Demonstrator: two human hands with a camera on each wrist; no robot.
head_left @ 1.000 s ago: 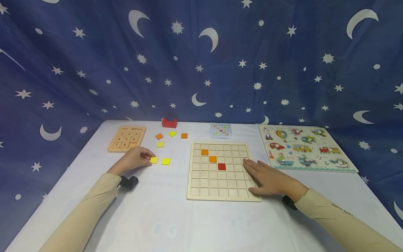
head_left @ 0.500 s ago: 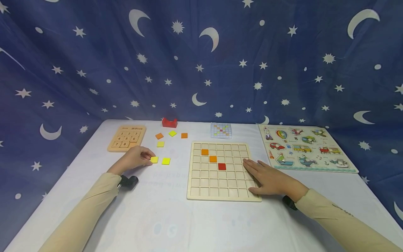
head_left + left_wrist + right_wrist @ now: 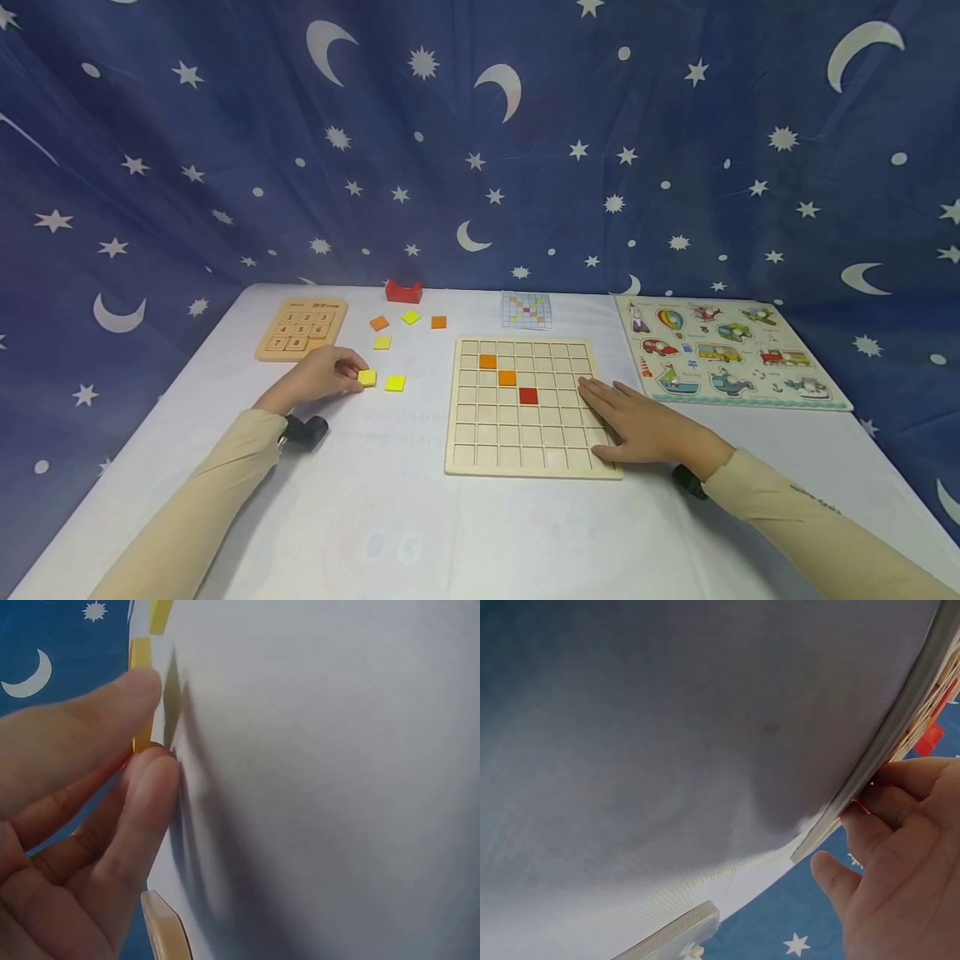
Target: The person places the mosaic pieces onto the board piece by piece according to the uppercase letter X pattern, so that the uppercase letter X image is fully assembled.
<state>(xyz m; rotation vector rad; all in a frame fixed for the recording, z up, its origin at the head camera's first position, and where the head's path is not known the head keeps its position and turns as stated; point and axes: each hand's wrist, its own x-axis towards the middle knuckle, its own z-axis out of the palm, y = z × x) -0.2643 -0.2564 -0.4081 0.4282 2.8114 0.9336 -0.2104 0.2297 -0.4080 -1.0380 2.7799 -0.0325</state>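
At the left of the white table, my left hand (image 3: 321,375) pinches a yellow square tile (image 3: 367,378) between thumb and fingers. The left wrist view shows this tile (image 3: 142,656) partly behind the thumb, with a shadow below it. Just right of it lies another yellow tile (image 3: 395,383). My right hand (image 3: 637,423) rests with fingers spread on the right edge of a wooden grid board (image 3: 487,457). Two orange tiles (image 3: 488,362) and one red tile (image 3: 528,396) sit in the board's squares on a diagonal.
Behind the left hand lie loose yellow and orange tiles (image 3: 438,322), a red holder (image 3: 404,292) and a wooden number puzzle (image 3: 302,330). A small pattern card (image 3: 526,311) lies beyond the board. A vehicle picture puzzle (image 3: 733,354) is at the right, before a starry curtain (image 3: 555,125).
The yellow tile in my left hand has risen slightly from where it was on the table. My right hand stays in place on the board.
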